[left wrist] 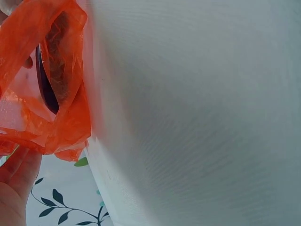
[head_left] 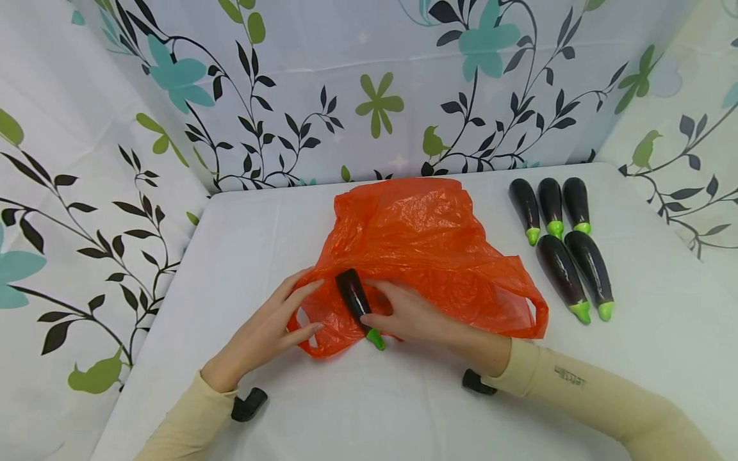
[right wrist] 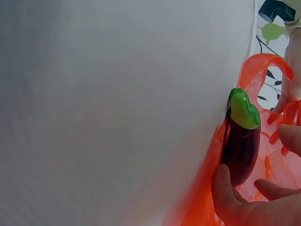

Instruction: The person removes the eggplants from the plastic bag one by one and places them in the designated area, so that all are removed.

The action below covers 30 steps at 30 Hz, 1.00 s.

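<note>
A dark purple eggplant [head_left: 353, 298] with a green stem end lies tilted in the mouth of an orange-red plastic bag [head_left: 415, 224], stem toward the person. From the right, my right hand [head_left: 412, 314] touches it with the thumb, fingers spread and slightly bent; the right wrist view shows the thumb against the eggplant [right wrist: 242, 150]. My left hand [head_left: 268, 326] is at the bag's left handle, fingers fairly straight and thumb apart. Some of its fingers show through the film in the right wrist view. In the left wrist view the bag [left wrist: 70, 127] partly hides the eggplant [left wrist: 45, 87].
Several more eggplants [head_left: 559, 269] lie in two rows at the right of the white table [head_left: 254, 237]. Floral curtains [head_left: 375, 70] stand behind and at both sides. A black wrist device [head_left: 249, 404] sits below the left cuff, another [head_left: 477, 383] below the right.
</note>
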{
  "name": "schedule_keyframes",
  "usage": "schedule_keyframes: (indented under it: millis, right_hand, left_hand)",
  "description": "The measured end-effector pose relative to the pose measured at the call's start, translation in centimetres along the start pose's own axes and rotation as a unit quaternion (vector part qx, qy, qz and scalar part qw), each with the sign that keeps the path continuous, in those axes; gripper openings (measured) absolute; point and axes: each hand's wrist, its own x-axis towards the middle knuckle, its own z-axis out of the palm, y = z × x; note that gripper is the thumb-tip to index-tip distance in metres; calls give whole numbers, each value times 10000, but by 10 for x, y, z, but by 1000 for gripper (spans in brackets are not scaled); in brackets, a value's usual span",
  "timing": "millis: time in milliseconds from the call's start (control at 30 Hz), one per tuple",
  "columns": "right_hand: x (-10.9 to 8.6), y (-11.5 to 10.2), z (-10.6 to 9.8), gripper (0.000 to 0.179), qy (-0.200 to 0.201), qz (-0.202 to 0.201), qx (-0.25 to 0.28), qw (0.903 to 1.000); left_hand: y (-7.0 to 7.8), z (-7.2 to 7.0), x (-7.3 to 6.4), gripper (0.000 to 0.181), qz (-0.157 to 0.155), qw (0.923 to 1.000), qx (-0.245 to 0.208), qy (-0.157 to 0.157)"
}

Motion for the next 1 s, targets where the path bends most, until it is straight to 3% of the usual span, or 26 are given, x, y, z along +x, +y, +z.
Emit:
schedule_keyframes:
  millis: [567,833,1000]
  right_hand:
    - [13,1,4,68,-1,-268,-214,9994]
    - [16,0,6,71,-153,-470,-476,9976]
    - [14,-2,8,69,-382,-358,-399,9978]
  left_hand:
    - [-3,1,1,74,174,9998,-70,64]
    - [-4,2,1,75,181,9998,-53,57]
    - [-4,2,1,74,194,9998,-51,64]
